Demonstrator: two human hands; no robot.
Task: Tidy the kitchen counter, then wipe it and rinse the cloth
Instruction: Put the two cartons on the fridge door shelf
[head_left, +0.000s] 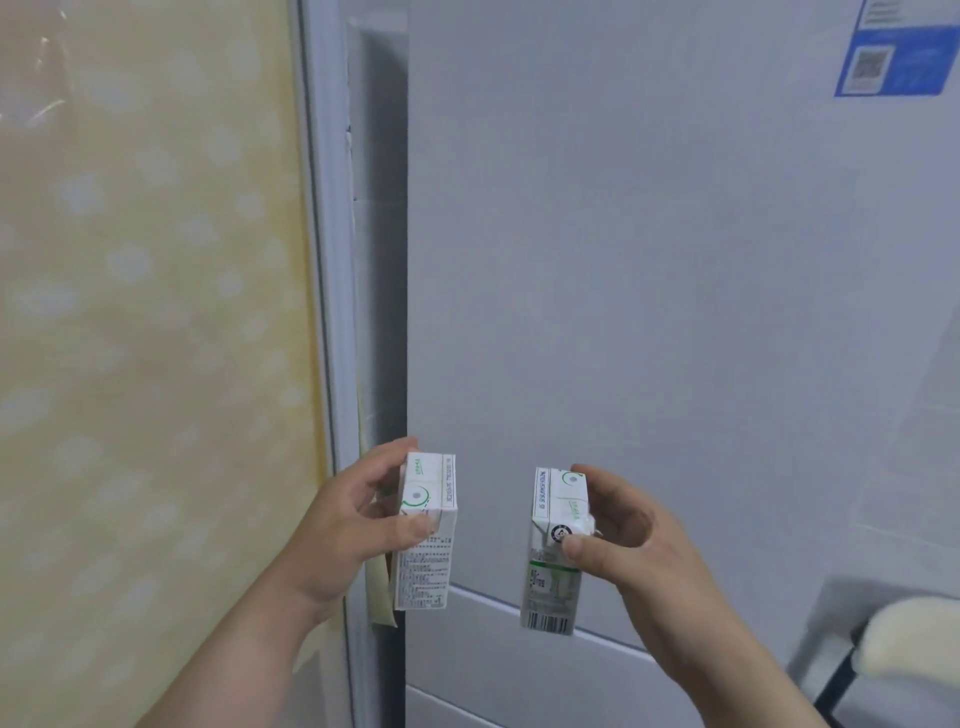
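Observation:
I hold two small white milk cartons with green print upright in front of a closed white fridge door (649, 291). My left hand (348, 525) grips the left carton (423, 561) near its top, thumb on the front. The right carton (553, 587), which has a barcode at its base, is pinched near its top by my right hand (628, 535). The cartons are apart, about a hand's width between them. The kitchen counter and cloth are out of view.
The fridge door's recessed handle groove (382, 260) runs vertically just above my left hand. A yellow patterned wall (145, 312) fills the left side. A blue label (893, 57) sits at the door's top right. A pale cushioned stool (904, 644) is at the lower right.

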